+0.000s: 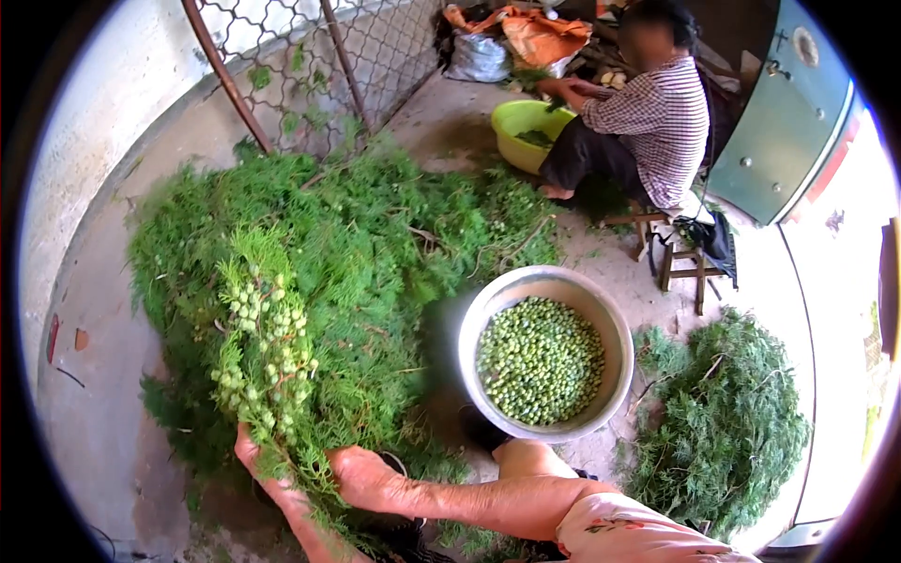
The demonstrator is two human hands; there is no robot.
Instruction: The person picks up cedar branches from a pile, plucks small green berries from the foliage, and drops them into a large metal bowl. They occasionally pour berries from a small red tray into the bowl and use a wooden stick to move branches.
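Note:
A leafy green branch (267, 352) with pale green cones clustered along it stands up from my two hands at the lower left. My left hand (253, 460) is at the branch's lower left side, its fingers wrapped round the stem end. On the right side of the stem, my right hand (361, 474) is closed against the foliage, its fingertips mostly hidden. Behind the branch spreads a big heap of green branches (375, 253). To the right of the heap sits a metal basin (619, 375), holding many loose green cones (540, 361).
Another pile of cut branches (723, 422) lies right of the basin. At the top right a person (648, 113) sits on a low wooden stool (690, 272), hands over a yellow-green basin (516, 145). A wire-mesh panel (291, 66) leans by the wall; a green door (784, 113) stands far right.

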